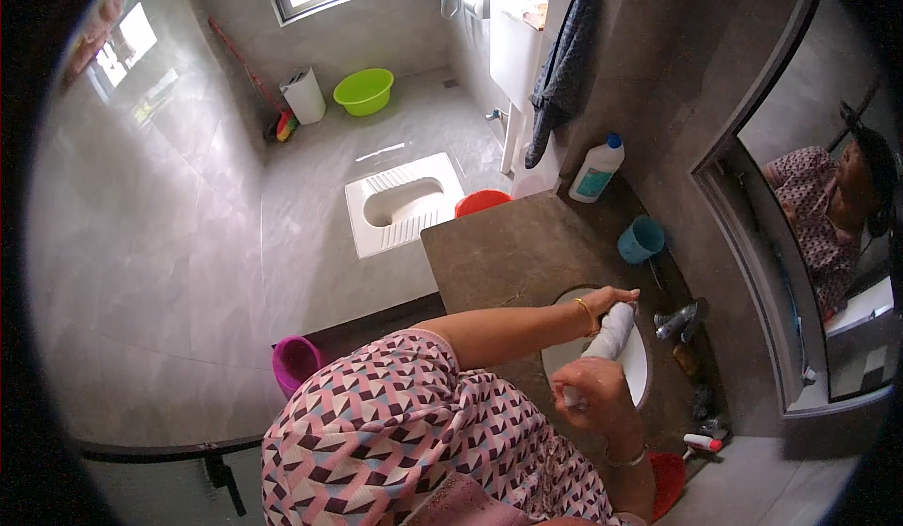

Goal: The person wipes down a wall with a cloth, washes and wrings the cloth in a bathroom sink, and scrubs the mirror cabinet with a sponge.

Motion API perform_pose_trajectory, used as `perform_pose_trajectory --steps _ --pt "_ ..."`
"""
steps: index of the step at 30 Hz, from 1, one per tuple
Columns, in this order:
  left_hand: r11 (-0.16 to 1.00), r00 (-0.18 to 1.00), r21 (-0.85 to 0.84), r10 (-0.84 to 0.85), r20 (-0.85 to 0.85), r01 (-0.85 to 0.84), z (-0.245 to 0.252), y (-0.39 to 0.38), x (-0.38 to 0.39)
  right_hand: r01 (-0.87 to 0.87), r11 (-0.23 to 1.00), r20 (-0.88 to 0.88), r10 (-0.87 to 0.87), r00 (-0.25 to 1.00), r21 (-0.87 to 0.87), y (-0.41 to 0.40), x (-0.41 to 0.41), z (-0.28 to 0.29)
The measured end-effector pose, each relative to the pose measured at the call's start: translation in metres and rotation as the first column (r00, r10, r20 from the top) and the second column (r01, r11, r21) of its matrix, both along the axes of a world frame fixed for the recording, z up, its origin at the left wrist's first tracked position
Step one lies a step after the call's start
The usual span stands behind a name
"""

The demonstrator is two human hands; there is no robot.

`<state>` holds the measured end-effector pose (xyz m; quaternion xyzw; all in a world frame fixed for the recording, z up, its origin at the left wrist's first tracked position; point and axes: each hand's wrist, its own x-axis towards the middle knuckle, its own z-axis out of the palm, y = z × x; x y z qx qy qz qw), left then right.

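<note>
A white cloth [611, 332], twisted into a thick roll, stretches between my two hands above the oval white washbasin [638, 371]. My left hand [605, 305], with a gold-coloured bangle at the wrist, grips the far end of the cloth; its fingers are partly hidden. My right hand [594, 390] is closed in a fist around the near end, and a bit of white cloth pokes out of the fist. A metal faucet [677, 321] stands behind the basin, close to both hands.
The brown stone countertop [494, 251] holds a blue cup [641, 239] and a white bottle with a blue cap [597, 167]. A mirror [825, 208] hangs beyond. On the floor are a squat toilet [405, 205], a green basin [364, 92] and a magenta bucket [297, 362].
</note>
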<state>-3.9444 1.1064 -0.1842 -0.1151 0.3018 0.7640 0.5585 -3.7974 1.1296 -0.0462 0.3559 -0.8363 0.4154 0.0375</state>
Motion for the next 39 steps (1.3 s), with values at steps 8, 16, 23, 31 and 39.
perform_pose_trajectory --steps 8,16,23,31,39 --pt "0.839 0.984 0.521 0.096 0.147 -0.160 0.055 -0.005 -0.006 0.208 0.905 -0.330 -0.337 0.882 -0.370 0.028 0.006 -0.002" --pt "0.879 0.932 0.346 0.360 -0.036 -0.327 0.096 -0.011 -0.016 0.330 0.046 0.254 -0.541 0.802 -0.943 0.065 0.013 -0.040" --pt "0.881 0.673 0.473 0.365 -0.643 -0.027 0.095 0.009 0.018 0.612 -0.433 0.741 -0.253 0.622 -0.662 0.125 0.012 -0.151" --pt "0.928 -0.449 -0.073 0.107 -0.887 0.365 0.092 0.009 0.080 0.753 -0.330 0.805 -0.036 0.592 -0.569 0.117 0.013 -0.149" --pt "0.947 -0.235 -0.087 -0.012 -0.972 0.310 0.077 0.006 0.052 0.771 -0.277 0.806 -0.024 0.591 -0.573 0.123 -0.005 -0.140"
